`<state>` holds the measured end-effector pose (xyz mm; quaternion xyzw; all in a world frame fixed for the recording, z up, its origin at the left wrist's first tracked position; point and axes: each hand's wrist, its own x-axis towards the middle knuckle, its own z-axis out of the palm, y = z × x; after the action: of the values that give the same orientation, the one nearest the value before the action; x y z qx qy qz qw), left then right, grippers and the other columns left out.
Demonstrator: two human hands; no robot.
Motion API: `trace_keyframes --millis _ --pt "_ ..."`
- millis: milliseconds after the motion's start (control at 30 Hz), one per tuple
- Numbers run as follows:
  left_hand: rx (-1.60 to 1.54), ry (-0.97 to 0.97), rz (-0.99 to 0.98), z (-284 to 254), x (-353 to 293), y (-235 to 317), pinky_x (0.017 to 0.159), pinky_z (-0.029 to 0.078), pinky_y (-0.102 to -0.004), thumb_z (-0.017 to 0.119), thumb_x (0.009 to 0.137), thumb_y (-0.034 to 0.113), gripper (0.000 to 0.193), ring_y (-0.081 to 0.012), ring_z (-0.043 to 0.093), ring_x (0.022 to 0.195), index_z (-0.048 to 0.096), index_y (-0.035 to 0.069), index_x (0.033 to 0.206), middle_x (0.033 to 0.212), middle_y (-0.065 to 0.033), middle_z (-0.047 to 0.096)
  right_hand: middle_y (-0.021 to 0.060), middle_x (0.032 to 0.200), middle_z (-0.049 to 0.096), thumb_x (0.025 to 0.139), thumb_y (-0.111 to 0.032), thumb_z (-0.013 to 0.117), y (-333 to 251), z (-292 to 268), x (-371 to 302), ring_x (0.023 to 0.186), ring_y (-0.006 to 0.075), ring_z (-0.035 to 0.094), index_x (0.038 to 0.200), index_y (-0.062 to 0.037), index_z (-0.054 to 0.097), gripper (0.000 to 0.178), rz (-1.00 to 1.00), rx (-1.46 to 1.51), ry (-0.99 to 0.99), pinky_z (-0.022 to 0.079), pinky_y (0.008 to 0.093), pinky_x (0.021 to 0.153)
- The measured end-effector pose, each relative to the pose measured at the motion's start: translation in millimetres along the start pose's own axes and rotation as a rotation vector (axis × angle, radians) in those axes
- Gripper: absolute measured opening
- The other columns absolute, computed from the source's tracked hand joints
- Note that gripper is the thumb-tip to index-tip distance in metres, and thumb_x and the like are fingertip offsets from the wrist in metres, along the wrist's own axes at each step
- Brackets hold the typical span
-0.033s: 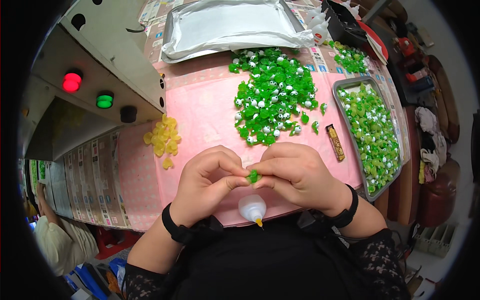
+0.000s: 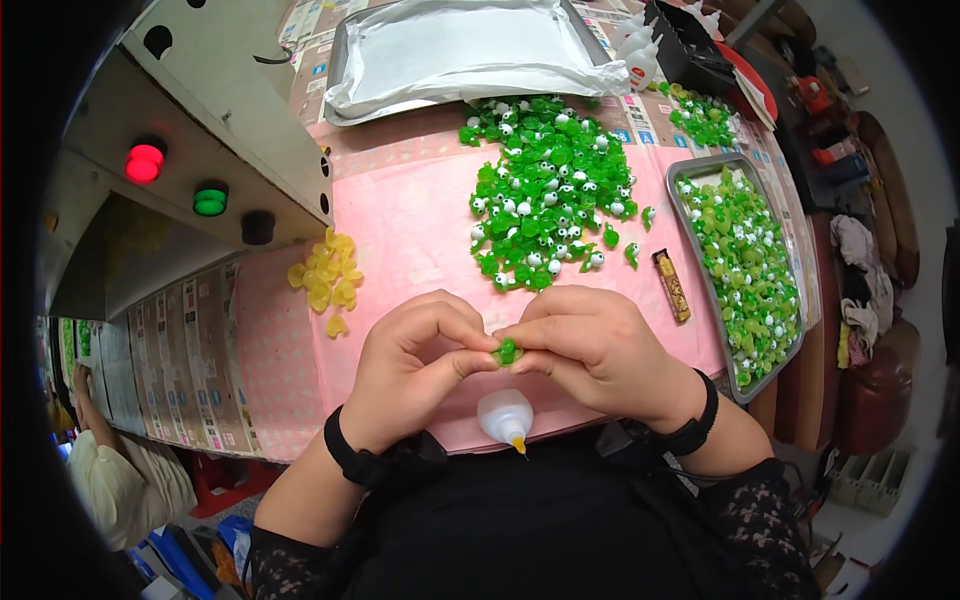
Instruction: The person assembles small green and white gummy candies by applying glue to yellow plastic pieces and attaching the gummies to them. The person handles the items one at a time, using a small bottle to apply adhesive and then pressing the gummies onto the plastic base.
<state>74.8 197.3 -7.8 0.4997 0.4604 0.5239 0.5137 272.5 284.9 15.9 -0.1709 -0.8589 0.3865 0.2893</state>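
Between the fingertips of both hands is a small green plastic piece (image 2: 507,351). My left hand (image 2: 428,345) pinches it from the left, thumb and forefinger closed; my right hand (image 2: 580,345) grips it from the right in the same way. The fingers hide most of its shape. Just below the hands, a white squeeze bottle (image 2: 505,414) with a yellow tip lies on the pink sheet (image 2: 400,210), tip toward me. Beyond my hands spreads a heap of green pieces with white eyeball-like balls (image 2: 550,190).
Yellow translucent petal-like pieces (image 2: 330,272) lie at left, near a machine with red and green lamps (image 2: 145,163). A lighter (image 2: 671,286) and a filled metal tray (image 2: 684,215) are at right. A paper-lined tray (image 2: 460,60) stands at the back. Another person's arm (image 2: 92,405) shows far left.
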Motion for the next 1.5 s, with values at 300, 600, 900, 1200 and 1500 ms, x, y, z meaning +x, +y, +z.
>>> trace_keyframes --millis 300,600,900,1200,1500 --pt "-0.077 -0.077 -0.025 -2.7 0.4 -6.0 0.073 0.048 -0.0265 0.072 0.079 -0.004 0.01 -0.0142 0.058 0.082 0.065 0.0 0.083 0.09 -0.0069 0.06 0.0077 0.075 0.057 0.075 -0.007 0.071 -0.8 -3.6 -0.8 0.067 0.0271 0.058 0.089 -0.0056 0.07 0.014 0.0 -0.056 -0.078 0.047 0.0373 0.06" --pt "-0.096 -0.117 -0.03 -3.9 -0.7 -8.6 0.073 0.048 -0.0261 0.073 0.078 -0.004 0.01 -0.0139 0.059 0.081 0.065 0.001 0.082 0.088 -0.0064 0.061 0.0057 0.072 0.055 0.072 -0.009 0.073 -0.7 -4.8 -0.7 0.064 0.0256 0.057 0.086 -0.0064 0.07 0.015 -0.048 -0.09 -0.104 0.046 0.0363 0.057" --pt "-0.008 -0.12 -0.002 -5.6 1.2 -5.5 0.072 0.049 -0.0283 0.074 0.074 -0.003 0.01 -0.0165 0.061 0.078 0.067 0.001 0.079 0.083 -0.0069 0.064 0.0044 0.071 0.055 0.073 -0.012 0.074 2.0 -3.6 -2.3 0.062 0.0238 0.055 0.091 -0.0086 0.072 0.018 -0.073 -0.11 -0.116 0.044 0.0352 0.059" --pt "0.042 -0.126 0.077 -6.8 0.6 -9.4 0.069 0.047 -0.0271 0.075 0.076 -0.001 0.009 -0.0149 0.058 0.078 0.067 0.002 0.08 0.085 -0.0061 0.062 0.0038 0.071 0.055 0.075 -0.013 0.073 0.6 -5.1 -1.2 0.062 0.0232 0.054 0.094 -0.0099 0.073 0.019 -0.081 -0.12 -0.122 0.043 0.0349 0.059" --pt "0.044 -0.119 0.064 -6.1 1.2 -8.8 0.07 0.047 -0.0279 0.075 0.076 -0.001 0.009 -0.0155 0.059 0.077 0.067 0.003 0.079 0.084 -0.0059 0.062 0.0042 0.071 0.055 0.075 -0.011 0.073 -0.6 -4.3 -1.2 0.062 0.023 0.054 0.095 -0.0091 0.073 0.02 -0.083 -0.138 -0.113 0.043 0.0348 0.058"
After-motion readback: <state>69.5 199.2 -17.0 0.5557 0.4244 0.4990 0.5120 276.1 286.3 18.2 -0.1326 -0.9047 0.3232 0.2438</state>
